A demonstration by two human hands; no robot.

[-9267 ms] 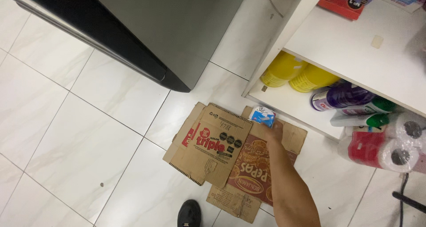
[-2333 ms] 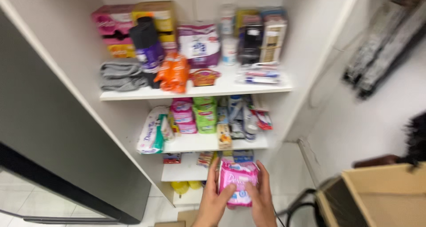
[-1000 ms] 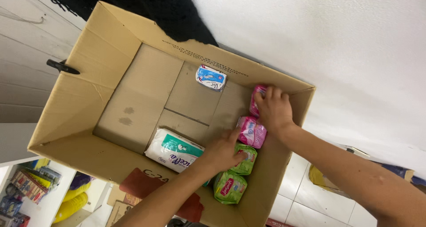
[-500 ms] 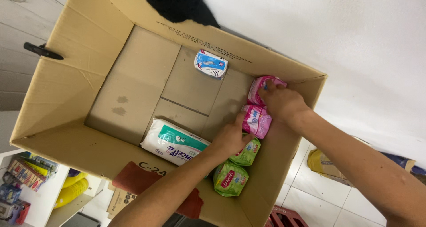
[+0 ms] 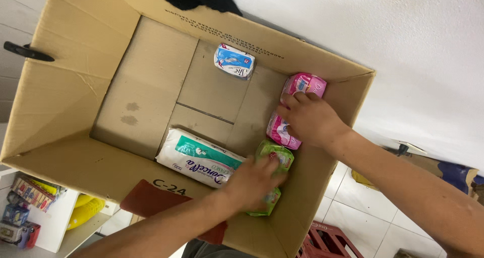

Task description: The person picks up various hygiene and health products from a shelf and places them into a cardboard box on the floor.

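Observation:
An open cardboard box [image 5: 75, 101] fills the view. Along its right wall lie two pink soft packs [image 5: 302, 84] [image 5: 280, 132] and two green soft packs [image 5: 275, 154] [image 5: 269, 200] in a row. My right hand [image 5: 310, 119] reaches in from the right, its fingers over the two pink packs, gripping the lower one. My left hand [image 5: 252, 182] comes from the bottom left and grips the green packs, covering much of the lower one. A white and teal diaper pack [image 5: 199, 157] lies beside my left hand. A small blue and white pack [image 5: 234, 61] lies at the far side.
A white wall [image 5: 403, 46] rises behind the box. White shelves [image 5: 45, 222] with yellow items and small goods show at the bottom left. A red crate [image 5: 327, 240] stands on the tiled floor at the bottom right. A dark red flat piece [image 5: 146, 202] sits below the box's near wall.
Earlier I held a pink pack at the shelves. Over the last second my left hand slid down from the pink pack onto the green packs; my right hand stayed on the pink ones.

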